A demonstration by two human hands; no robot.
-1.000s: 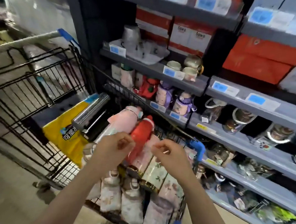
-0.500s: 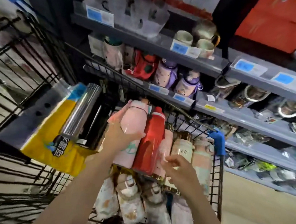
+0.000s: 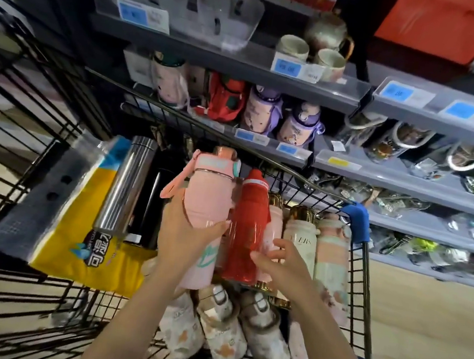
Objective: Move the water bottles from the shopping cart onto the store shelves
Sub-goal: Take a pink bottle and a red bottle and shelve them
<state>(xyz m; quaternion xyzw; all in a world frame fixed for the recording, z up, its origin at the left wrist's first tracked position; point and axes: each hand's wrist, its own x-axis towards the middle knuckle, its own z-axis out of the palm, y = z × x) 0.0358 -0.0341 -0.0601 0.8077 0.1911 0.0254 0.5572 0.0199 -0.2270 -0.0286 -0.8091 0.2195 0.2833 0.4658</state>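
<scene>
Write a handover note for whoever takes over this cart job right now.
Left hand: grips the pink bottle around its middle, raised above the cart.
Right hand: fingers loosely curled at the red bottle; a firm grip cannot be confirmed.
In the cart: the steel flask, a row of cream and pink bottles beside the red one, and more patterned bottles lying near the handle.
Shelves ahead already hold similar bottles.
Done: no cart bottle is seen being shelved.
Left: shelve the pink bottle, then the red, then the rest.

Bottles [image 3: 299, 244] in cart [image 3: 358, 294], below shelves [image 3: 405, 182]
</scene>
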